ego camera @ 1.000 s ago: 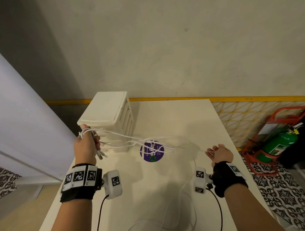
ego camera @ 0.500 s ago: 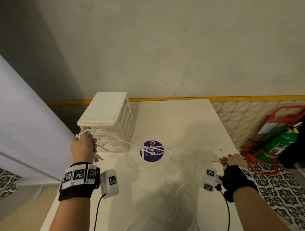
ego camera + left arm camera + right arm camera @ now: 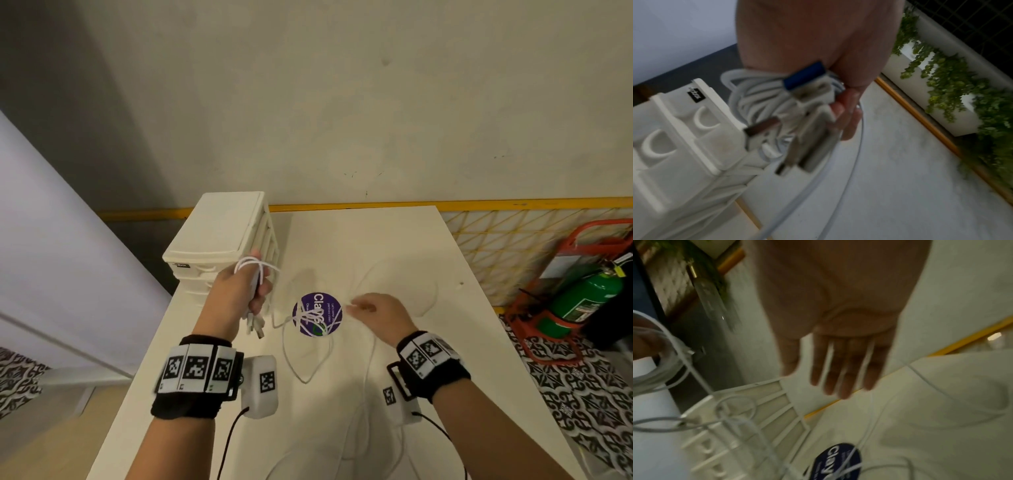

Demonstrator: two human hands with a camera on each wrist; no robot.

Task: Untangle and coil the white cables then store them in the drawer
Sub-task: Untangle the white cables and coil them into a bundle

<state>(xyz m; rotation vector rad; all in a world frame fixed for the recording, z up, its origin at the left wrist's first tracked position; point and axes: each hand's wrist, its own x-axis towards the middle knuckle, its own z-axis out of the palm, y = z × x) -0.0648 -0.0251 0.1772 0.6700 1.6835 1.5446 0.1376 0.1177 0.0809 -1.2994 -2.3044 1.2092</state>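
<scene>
Two hands work above a white rectangular table (image 3: 394,246). At the far left of it stands a cream plastic drawer unit (image 3: 219,233), its stacked fronts with curved pull recesses shut in the left wrist view. Just right of the unit, the left hand (image 3: 239,291) is raised, its fingers curled round a coiled bundle of thin white cables (image 3: 758,97); loops stick out above the fist and several USB plugs (image 3: 255,323) hang below it, one with a blue insert. From the bundle, loose cable runs down and right across a round purple sticker (image 3: 317,313) on the table, then trails in slack loops towards the near edge. Right of the sticker, the right hand (image 3: 380,315) hovers with straight, slightly spread fingers (image 3: 846,369), holding nothing. On the patterned floor at far right, a green fire extinguisher (image 3: 582,301) sits in a red metal stand (image 3: 555,349).
</scene>
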